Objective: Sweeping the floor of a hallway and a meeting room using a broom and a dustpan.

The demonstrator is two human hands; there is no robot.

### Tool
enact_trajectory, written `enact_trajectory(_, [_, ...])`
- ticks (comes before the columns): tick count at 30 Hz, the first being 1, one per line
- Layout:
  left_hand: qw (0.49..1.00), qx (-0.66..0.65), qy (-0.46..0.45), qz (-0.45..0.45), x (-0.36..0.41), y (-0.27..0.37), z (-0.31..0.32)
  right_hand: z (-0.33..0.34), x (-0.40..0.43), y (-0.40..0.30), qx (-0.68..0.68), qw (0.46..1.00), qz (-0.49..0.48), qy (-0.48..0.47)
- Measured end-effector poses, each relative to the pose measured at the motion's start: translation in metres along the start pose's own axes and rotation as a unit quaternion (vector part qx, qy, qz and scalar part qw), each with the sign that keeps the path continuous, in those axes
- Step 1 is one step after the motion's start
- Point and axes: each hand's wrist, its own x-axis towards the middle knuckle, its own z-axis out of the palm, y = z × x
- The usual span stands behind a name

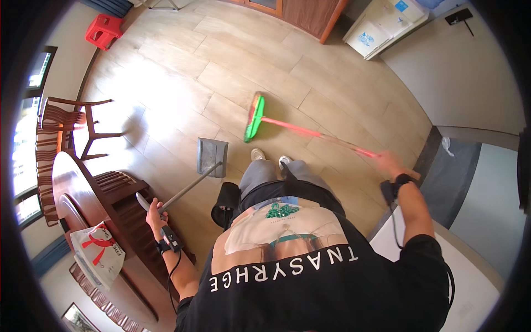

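Note:
My left hand [156, 216] grips the top of the grey handle of a long-handled dustpan [212, 157]. The dustpan rests on the tiled floor ahead and to the left of my feet. My right hand [390, 162], slightly blurred, is closed around the red shaft of a broom [256, 117]. The shaft runs leftward to a green broom head with reddish bristles, tilted on its side beyond my shoes. Broom head and dustpan are apart. No debris can be made out in the pan.
A round wooden table [137, 286] with a printed bag [98, 253] and wooden chairs [89, 124] stand on the left. A red plastic stool [103, 32] is at the upper left, a wooden cabinet [313, 16] at the top, a white appliance [383, 27] at the upper right.

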Motion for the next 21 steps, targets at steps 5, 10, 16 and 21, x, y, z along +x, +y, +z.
enact_trajectory(5, [0.999,-0.010,0.031,0.017,0.007,-0.026,-0.028,-0.041,-0.059,0.055,-0.072,0.994,0.077,0.024])
enact_trajectory(10, [0.995,-0.056,0.072,0.044,0.022,-0.030,-0.069,-0.069,-0.134,0.057,-0.172,0.980,0.081,0.063])
enact_trajectory(16, [0.988,-0.082,0.126,0.041,0.001,-0.066,-0.123,-0.069,-0.148,0.001,-0.148,0.981,-0.026,0.124])
enact_trajectory(21, [0.983,-0.090,0.158,0.014,-0.011,-0.076,-0.139,-0.052,-0.079,-0.124,-0.081,0.975,-0.181,0.103])
